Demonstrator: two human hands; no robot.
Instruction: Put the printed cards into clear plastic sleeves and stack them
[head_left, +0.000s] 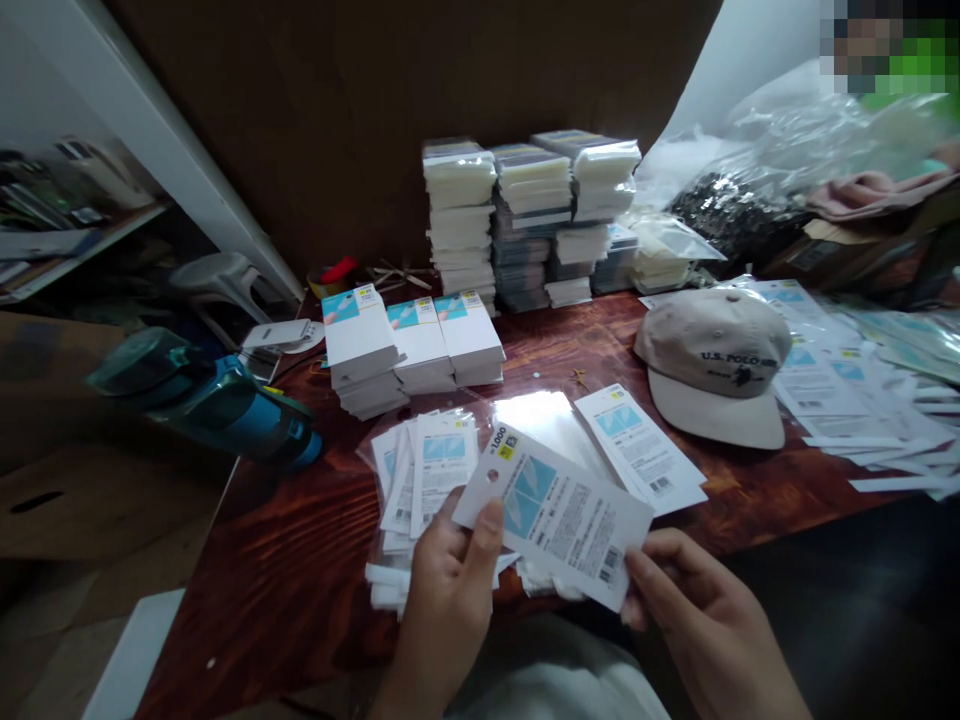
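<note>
From my remote seat I look down over the two hands, and what matters is the card (pixel 555 515) held between them, in the air just above the near edge of the table (pixel 300 560). Its long axis runs slanted, from upper left to lower right: the end with the small round hole is up at the left, and the end with the barcode is down at the right. The left hand (pixel 450 575) grips the hole end, with the thumb pressed on the printed face and the other fingers behind it, where I cannot see them. The right hand (pixel 694 605) is closed on the barcode corner, its fingers curled under the edge. So both hands touch the card, one at each end, and neither is free. Directly beyond the card, a little farther from me, lies what seems to be a clear plastic sleeve (pixel 544 415), flat on the wood, and its long axis goes nearly the same slanted way. A second card (pixel 641 450) lies just beside the sleeve on its right. A loose pile of cards (pixel 420 470) is spread beyond the left hand. The cap (pixel 712 365) sits well apart, on the right hand's side.
</note>
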